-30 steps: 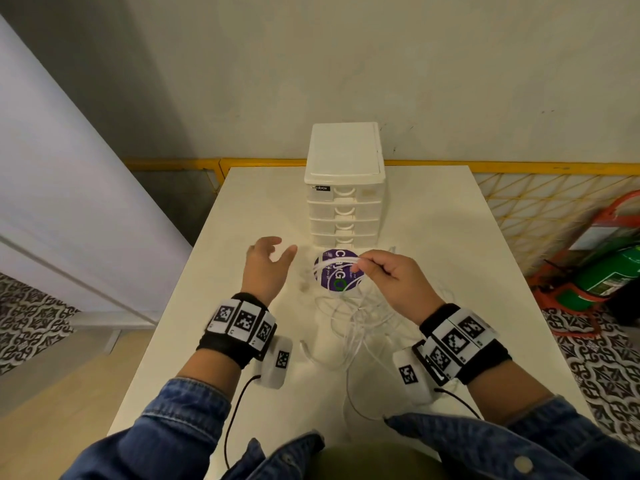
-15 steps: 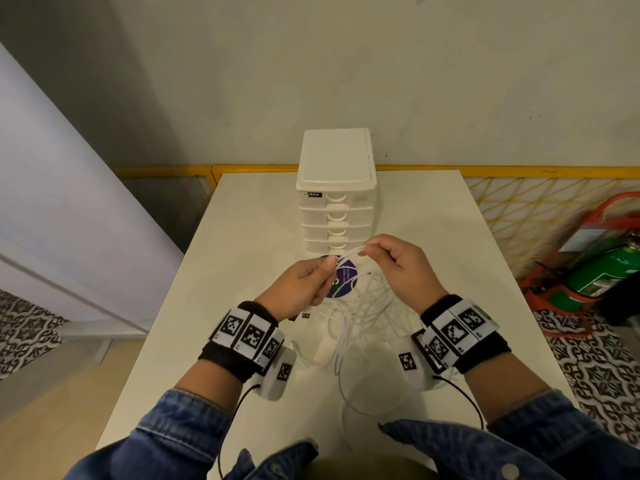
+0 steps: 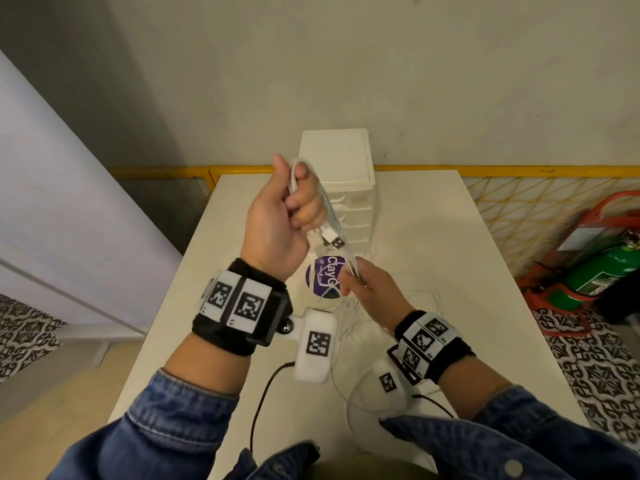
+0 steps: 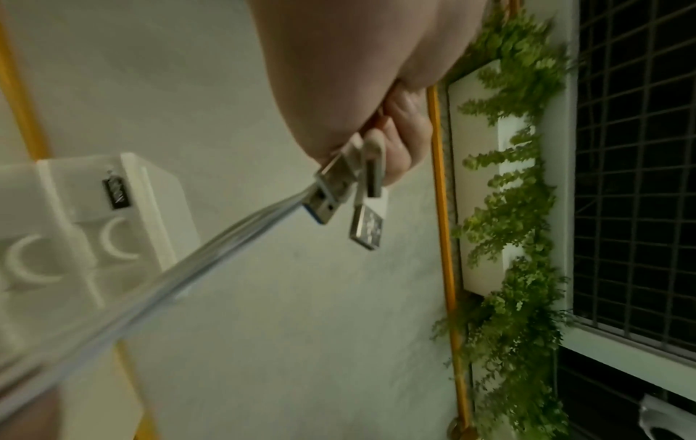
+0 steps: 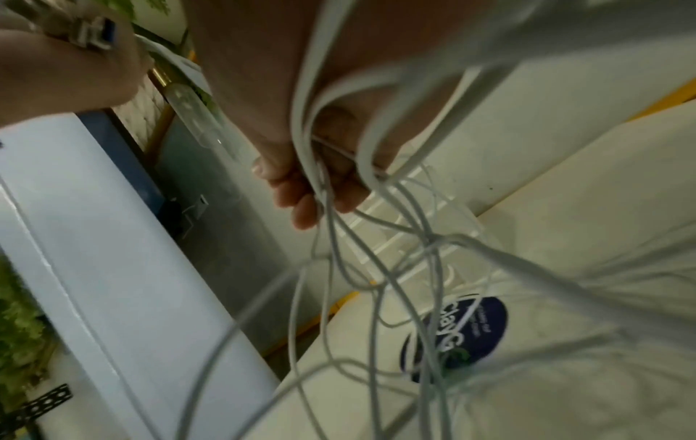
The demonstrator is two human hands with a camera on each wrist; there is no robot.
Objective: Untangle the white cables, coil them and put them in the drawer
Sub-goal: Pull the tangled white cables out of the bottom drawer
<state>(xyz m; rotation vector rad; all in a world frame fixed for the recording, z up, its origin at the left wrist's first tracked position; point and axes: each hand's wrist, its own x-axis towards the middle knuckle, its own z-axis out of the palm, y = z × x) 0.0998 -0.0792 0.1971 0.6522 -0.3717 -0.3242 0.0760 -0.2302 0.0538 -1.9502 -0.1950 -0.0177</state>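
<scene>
My left hand (image 3: 294, 202) is raised above the table and grips several white cables (image 3: 341, 251) in a fist. Their USB plugs (image 3: 333, 240) hang below it, and the left wrist view shows the plugs (image 4: 341, 190) against my curled fingers (image 4: 401, 143). The strands run taut down to my right hand (image 3: 355, 280), which pinches them just above the table. Below that hand the cables (image 5: 376, 253) hang in a loose tangle onto the white table (image 3: 433, 237). The white drawer unit (image 3: 337, 188) stands behind the hands with its drawers closed.
A round purple sticker (image 3: 327, 275) lies on the table in front of the drawer unit. A loose cable loop (image 3: 349, 403) reaches the near edge. A green fire extinguisher (image 3: 606, 268) stands on the floor at the right, and a white panel (image 3: 69, 220) at the left.
My left hand took hold of the cables beside the right hand, then rose up and back, pulling them taut. My right hand dropped lower along the strands. The tangle lifted partly off the table.
</scene>
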